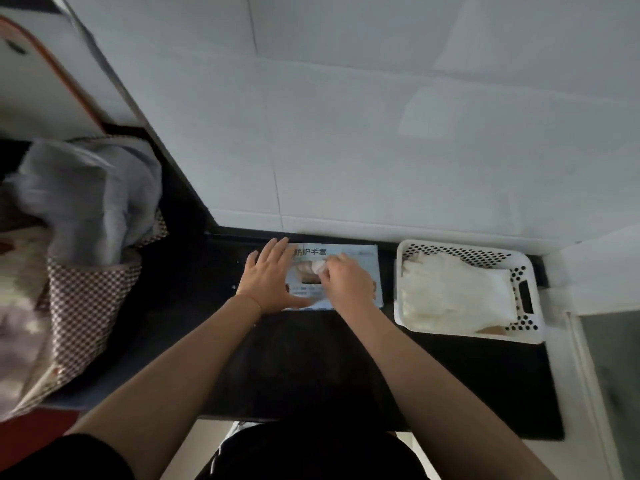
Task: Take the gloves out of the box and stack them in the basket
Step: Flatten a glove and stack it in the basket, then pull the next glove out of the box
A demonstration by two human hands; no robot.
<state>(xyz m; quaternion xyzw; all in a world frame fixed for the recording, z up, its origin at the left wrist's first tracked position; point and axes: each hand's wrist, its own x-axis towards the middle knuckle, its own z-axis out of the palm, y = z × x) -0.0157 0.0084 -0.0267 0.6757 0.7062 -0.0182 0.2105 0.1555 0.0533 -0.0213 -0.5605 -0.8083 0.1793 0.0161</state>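
While the left hand (268,280) lies flat, fingers spread, pinning the pale blue cardboard glove box (360,261) to the black countertop (311,358), the right hand (346,278) pinches a white thin glove (319,266) at the box's top opening. Judgement: pull slow and straight up so only one comes out, keep the box pressed. Then lay it flat on the white glove stack (450,292) in the white perforated plastic basket (526,327) just right of the box, edges aligned.
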